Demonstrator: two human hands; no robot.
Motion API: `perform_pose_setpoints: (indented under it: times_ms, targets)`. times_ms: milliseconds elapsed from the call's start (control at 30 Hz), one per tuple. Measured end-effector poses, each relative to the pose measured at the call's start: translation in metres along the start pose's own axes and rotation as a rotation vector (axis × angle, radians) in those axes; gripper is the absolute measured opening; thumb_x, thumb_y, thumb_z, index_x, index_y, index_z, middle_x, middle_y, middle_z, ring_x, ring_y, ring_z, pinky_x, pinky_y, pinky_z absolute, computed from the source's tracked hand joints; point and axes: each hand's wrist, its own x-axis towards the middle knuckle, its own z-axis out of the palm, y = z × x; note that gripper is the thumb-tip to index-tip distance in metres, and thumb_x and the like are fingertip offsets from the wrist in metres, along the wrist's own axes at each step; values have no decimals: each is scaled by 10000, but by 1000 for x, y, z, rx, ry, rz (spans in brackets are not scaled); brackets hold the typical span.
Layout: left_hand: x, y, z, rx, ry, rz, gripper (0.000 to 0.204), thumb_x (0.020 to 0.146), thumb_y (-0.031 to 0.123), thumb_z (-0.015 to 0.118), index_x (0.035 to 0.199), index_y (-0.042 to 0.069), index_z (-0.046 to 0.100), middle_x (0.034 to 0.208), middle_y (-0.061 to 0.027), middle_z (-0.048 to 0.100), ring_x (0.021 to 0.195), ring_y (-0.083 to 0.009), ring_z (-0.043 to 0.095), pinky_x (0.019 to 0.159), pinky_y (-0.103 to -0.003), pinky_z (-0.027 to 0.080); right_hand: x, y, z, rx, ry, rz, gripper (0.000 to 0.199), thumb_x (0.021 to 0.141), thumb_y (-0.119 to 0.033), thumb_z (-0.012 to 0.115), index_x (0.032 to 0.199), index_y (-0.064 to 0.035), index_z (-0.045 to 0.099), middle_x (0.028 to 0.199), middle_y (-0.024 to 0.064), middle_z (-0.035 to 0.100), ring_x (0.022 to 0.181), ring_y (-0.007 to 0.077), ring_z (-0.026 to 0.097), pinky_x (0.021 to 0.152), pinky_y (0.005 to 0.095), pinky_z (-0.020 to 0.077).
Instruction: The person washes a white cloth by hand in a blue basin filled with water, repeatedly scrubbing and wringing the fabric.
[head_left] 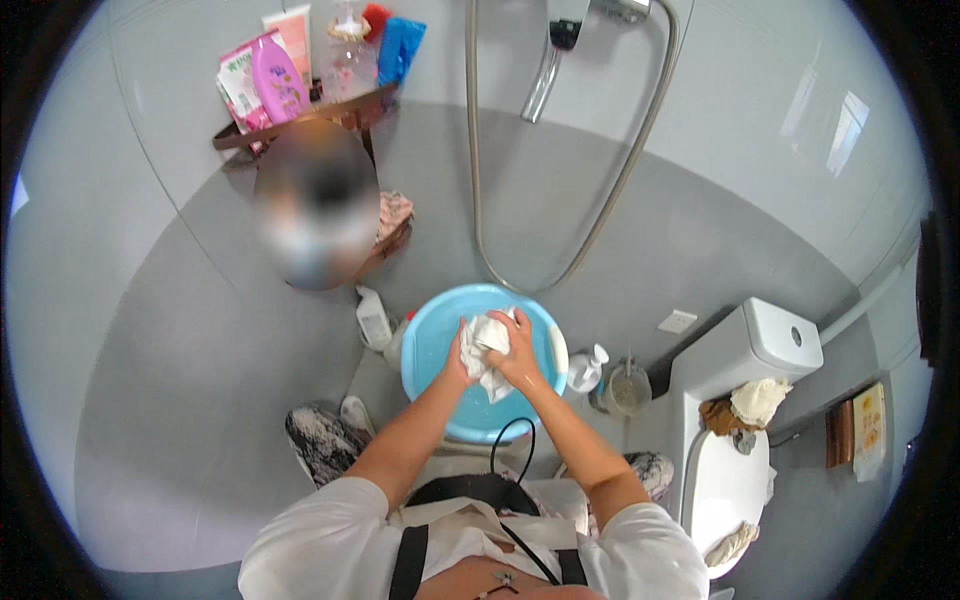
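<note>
A crumpled white cloth [487, 336] is held directly between the two palms, so no gap is left to be crossed by either hand; it is touched by both at once. Its bunched bulk is set at the far end, and its longer axis is run roughly toward the wearer, a loose tail being let down between the wrists. The cloth is placed above the middle of a light blue basin [409, 350], well inside its rim. Whether the tail is dipped into the water [442, 318] cannot fairly be told from overhead.

The cloth's left side is cupped by the left hand [461, 358], which is turned palm inward with its fingers mostly hidden. Its right side is gripped by the right hand [517, 355], with fingers curled over the far end and the thumb laid across the front. Both forearms are extended from the lower edge and angled inward, so that the wrists are brought near each other over the basin.
</note>
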Motion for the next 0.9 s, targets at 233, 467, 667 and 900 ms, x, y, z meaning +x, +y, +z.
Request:
perform_pose_setpoints:
  times_ms: [233,467,667,900]
  targets:
    - [12,36,36,39,-133,-276,603,823,517,426,1178,30,462,1120,-137,535,1013,-302,522,901,-435,391,-3,22,-3,-238,-17,-488,398,561,-298,748,894,-140,598,1297,229,273,1214,462,204,986,530,182]
    - [20,49,51,118,-119,-382,364,830,377,445,1000,74,554,939,-96,594,860,-261,576,777,-400,467,11,6,0,-266,49,-640,298,517,-263,737,762,-162,602,1132,125,409,1133,392,321,905,522,271]
    - [27,40,32,462,-79,-150,237,842,290,403,870,98,539,831,-69,572,758,-222,571,693,-376,485,16,6,8,-335,93,-738,267,542,-245,699,758,-151,572,1047,94,464,1023,343,416,800,477,344]
    - [24,26,30,136,-20,-26,242,871,258,368,955,94,525,910,-72,567,807,-201,562,707,-337,478,34,-6,16,-273,232,-544,215,642,-210,641,763,-76,524,959,133,514,870,348,487,718,428,392]
